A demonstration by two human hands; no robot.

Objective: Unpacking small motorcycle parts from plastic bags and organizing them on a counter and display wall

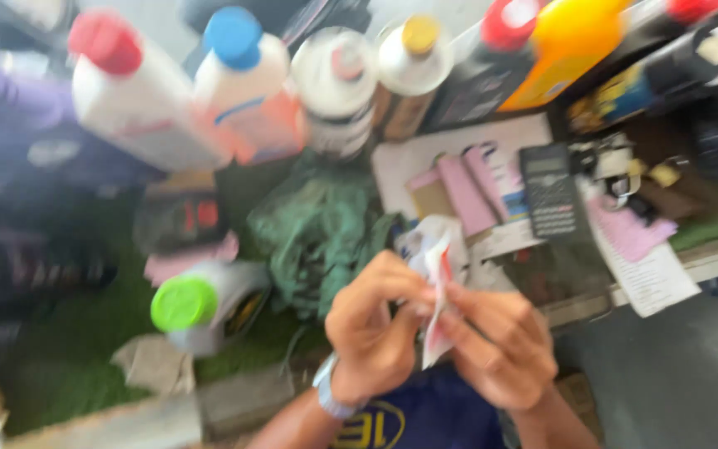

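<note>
— Both hands sit closest to the lens, right? What are they doing?

— Yes. The left hand (373, 328), with a pale wristband (328, 392), and the right hand (499, 342) meet low in the middle of the view. Both are closed, fingertips pinching a small crumpled white-and-red wrapper (436, 287) between them. It stands up from the fingers, above a dark blue shirt (434, 416).

— Everything is blurred. What lies beyond the hands?

— A crumpled green cloth (313, 224) just past the wrapper, on a green mat (76, 349). At the mat's left side lies a white bottle with a bright green cap (201, 303), tipped toward the camera, with a beige rag (155, 364) near it.

— And along the far edge?

— A row of containers: a white bottle with a red cap (130, 91), a white bottle with a blue cap (243, 79), a white spray can (338, 87), a can with a gold top (409, 71), then a yellow bottle (563, 46) toward the far right corner.

— Anything right of the hands?

— A dark calculator (548, 191) on a white tray (425, 154), beside pink paper slips (467, 191). More I cannot make out.
</note>
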